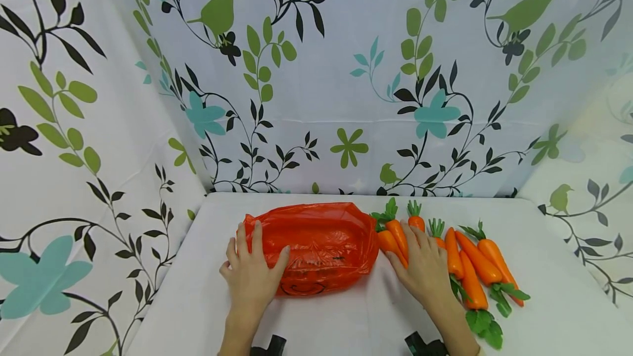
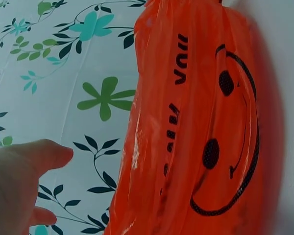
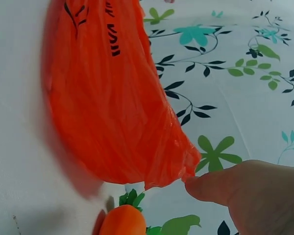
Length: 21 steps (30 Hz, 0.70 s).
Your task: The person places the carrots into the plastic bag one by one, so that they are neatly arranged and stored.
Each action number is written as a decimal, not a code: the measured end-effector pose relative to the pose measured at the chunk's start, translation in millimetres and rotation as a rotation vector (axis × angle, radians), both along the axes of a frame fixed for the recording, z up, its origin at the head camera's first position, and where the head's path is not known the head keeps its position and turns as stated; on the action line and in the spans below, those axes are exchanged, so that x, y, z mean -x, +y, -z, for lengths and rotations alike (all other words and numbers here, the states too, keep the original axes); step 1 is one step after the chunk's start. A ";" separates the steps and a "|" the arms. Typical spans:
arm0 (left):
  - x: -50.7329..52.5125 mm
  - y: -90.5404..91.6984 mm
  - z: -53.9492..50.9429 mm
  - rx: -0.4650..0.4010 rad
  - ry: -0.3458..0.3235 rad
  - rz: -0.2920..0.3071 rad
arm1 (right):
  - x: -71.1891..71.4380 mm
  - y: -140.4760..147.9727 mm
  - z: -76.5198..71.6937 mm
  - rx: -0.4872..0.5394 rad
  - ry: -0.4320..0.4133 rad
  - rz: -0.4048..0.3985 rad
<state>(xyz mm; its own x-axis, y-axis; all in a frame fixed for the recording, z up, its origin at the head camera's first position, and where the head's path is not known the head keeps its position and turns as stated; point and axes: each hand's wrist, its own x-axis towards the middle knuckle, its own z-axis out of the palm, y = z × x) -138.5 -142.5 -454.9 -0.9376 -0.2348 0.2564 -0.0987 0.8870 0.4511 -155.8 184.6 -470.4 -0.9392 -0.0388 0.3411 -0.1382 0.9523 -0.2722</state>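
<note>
A red plastic bag (image 1: 321,246) with black print lies lengthwise on the white table; it also fills much of the left wrist view (image 2: 186,127) and the right wrist view (image 3: 108,107). My left hand (image 1: 253,276) has spread fingers at the bag's left end. In the left wrist view that hand (image 2: 19,176) shows beside the bag. Over the small carrots (image 1: 389,243) at the bag's right end, my right hand (image 1: 426,262) reaches with extended fingers. The right hand's thumb (image 3: 225,188) appears by the bag's corner; contact is unclear.
Several more orange carrots (image 1: 478,265) with green tops lie in a loose pile right of my right hand. One carrot (image 3: 123,221) shows below the bag in the right wrist view. Patterned cloth (image 1: 316,70) stands behind the table (image 1: 356,328) and along both sides.
</note>
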 end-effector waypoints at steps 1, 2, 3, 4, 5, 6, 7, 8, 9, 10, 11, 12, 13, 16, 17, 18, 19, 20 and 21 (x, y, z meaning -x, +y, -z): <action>0.5 -1.7 0.6 -0.001 0.005 -0.005 | 0.4 0.0 0.9 0.001 -0.002 0.000; 1.0 -3.7 1.2 -0.003 0.010 -0.010 | 0.8 -0.1 1.7 0.002 -0.004 0.001; 1.5 -5.8 1.7 -0.003 0.015 -0.015 | 1.4 -0.1 2.6 0.004 -0.007 0.002; 1.9 -7.9 2.2 -0.006 0.018 -0.019 | 1.9 -0.1 3.4 0.006 -0.010 0.003; 2.3 -10.0 2.9 -0.007 0.020 -0.023 | 2.4 -0.2 4.1 0.008 -0.014 0.003; 2.6 -12.0 3.5 -0.009 0.021 -0.028 | 2.9 -0.2 4.9 0.010 -0.018 0.004; 2.8 -14.1 3.9 -0.017 0.026 -0.034 | 3.4 -0.1 5.4 0.012 -0.019 0.004; 3.2 -15.9 4.4 -0.023 0.028 -0.039 | 3.9 0.0 6.3 0.014 -0.019 0.004; 3.5 -17.7 4.9 -0.029 0.030 -0.045 | 4.4 0.2 7.1 0.018 -0.019 0.004; 3.7 -19.1 5.2 -0.038 0.031 -0.050 | 4.6 0.3 7.8 0.021 -0.017 0.004; 3.9 -20.5 5.5 -0.046 0.029 -0.056 | 4.9 0.3 8.7 0.023 -0.015 0.003; 4.1 -21.7 5.7 -0.053 0.026 -0.061 | 5.2 0.5 9.7 0.024 -0.013 0.003; 4.3 -22.5 5.6 -0.061 0.021 -0.066 | 5.5 0.6 10.6 0.026 -0.012 0.003; 4.1 -24.2 5.3 -0.078 0.003 -0.081 | 6.7 1.1 13.2 0.026 -0.023 0.007; 4.0 -24.7 5.4 -0.082 -0.002 -0.088 | 7.1 1.5 14.1 0.022 -0.029 0.008; 4.1 -24.9 5.7 -0.088 -0.005 -0.093 | 7.4 1.8 14.6 0.019 -0.036 0.009; 4.2 -25.2 6.1 -0.093 -0.006 -0.099 | 7.6 2.0 15.1 0.019 -0.044 0.009; 4.3 -25.6 6.8 -0.097 -0.007 -0.104 | 8.1 2.2 15.9 0.017 -0.050 0.010; 4.6 -26.0 7.6 -0.104 -0.006 -0.109 | 8.4 2.4 16.4 0.016 -0.055 0.010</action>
